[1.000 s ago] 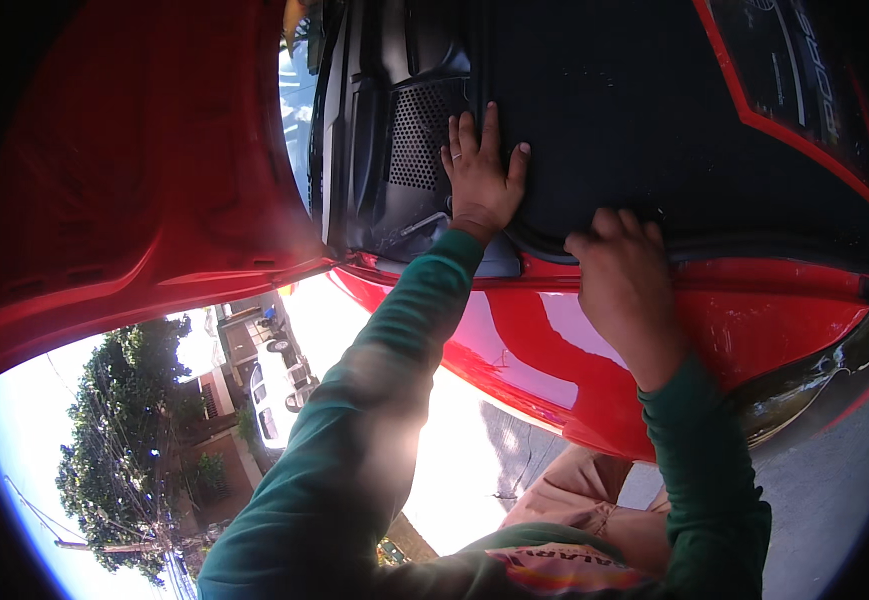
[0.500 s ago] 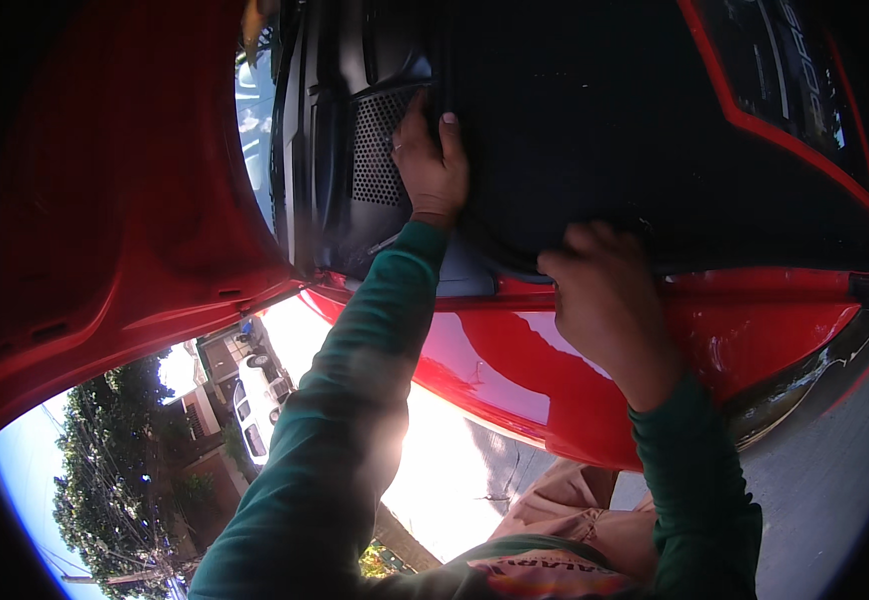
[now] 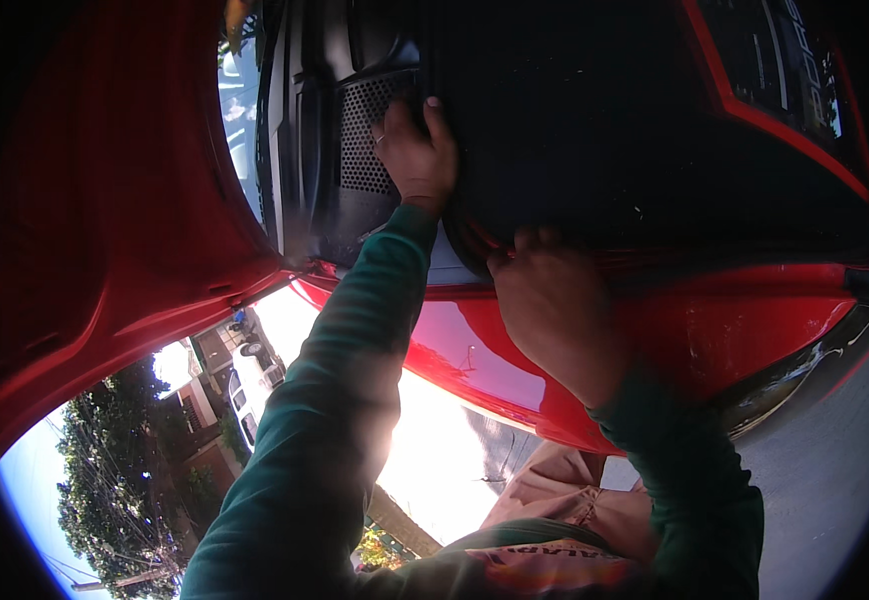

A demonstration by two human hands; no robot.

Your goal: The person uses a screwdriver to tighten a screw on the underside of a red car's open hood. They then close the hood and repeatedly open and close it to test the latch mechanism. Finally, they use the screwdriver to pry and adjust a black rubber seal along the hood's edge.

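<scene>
My left hand (image 3: pixel 417 160) rests where a perforated black panel (image 3: pixel 363 135) meets the edge of a large dark trunk liner (image 3: pixel 565 130). Its thumb is spread away from bent fingers, and it holds nothing that I can see. Lower and to the right, my right hand (image 3: pixel 560 305) is closed at the liner's near edge, beside the red fender (image 3: pixel 715 320). Its fingertips pinch a black rubber seal (image 3: pixel 645 258) that runs along this edge. A thin strip of red shows by the fingertips, and the back of the hand hides part of the seal.
A raised red hood (image 3: pixel 125 180) fills the left side. Beyond my right arm is a dark headlight (image 3: pixel 805 370) at the fender's end. A red-outlined dark panel (image 3: pixel 785 90) lies at upper right. Far off are a white car (image 3: pixel 250 395) and a tree (image 3: pixel 110 470).
My right hand has slid left along the liner's edge, and a red strip now shows near its fingertips. My left hand has shifted slightly left and down in the picture, as has the view.
</scene>
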